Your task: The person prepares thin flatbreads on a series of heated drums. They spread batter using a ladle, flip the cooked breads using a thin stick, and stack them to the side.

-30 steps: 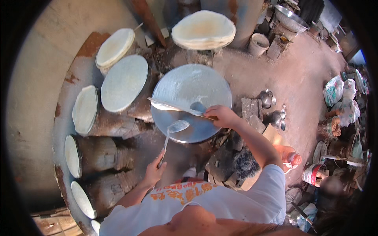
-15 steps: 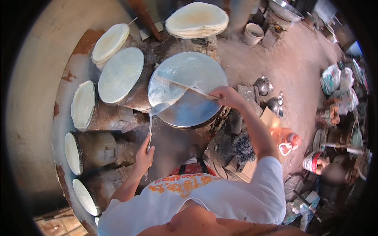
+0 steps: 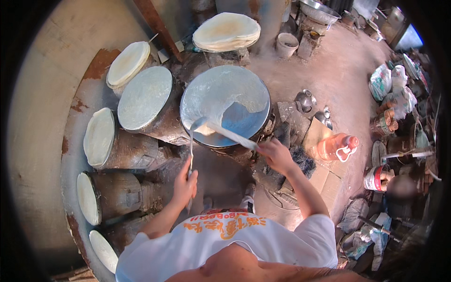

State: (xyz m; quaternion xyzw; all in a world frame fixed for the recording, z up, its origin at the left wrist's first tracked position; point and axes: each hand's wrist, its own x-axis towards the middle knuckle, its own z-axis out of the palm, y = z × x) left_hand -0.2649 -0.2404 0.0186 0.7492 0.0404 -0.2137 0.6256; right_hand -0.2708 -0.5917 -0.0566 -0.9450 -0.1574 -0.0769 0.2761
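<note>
In front of me is a round metal griddle [image 3: 242,121] with a pale, wet layer of batter [image 3: 209,91] over most of it. One dark patch at its middle right is uncoated. My left hand [image 3: 184,185] is wrapped round the long handle of a ladle [image 3: 198,124], whose bowl is at the griddle's near-left edge. A long, flat spreader stick [image 3: 232,135] lies across the griddle's near side, its end by the ladle bowl coated with batter. My right hand [image 3: 275,156] grips its other end, just off the near-right rim.
More round griddles [image 3: 145,97] on drum stoves curve along my left, topped with pale sheets. Stacks of flatbreads [image 3: 226,32] stand at the back and back left. To the right are a kettle [image 3: 305,100], an orange-red jug [image 3: 336,148] on cardboard and a heap of bags [image 3: 380,82].
My right hand has drawn the spreader toward me, from the griddle's middle to its near edge. Batter covers more of the surface. The ladle has shifted slightly right.
</note>
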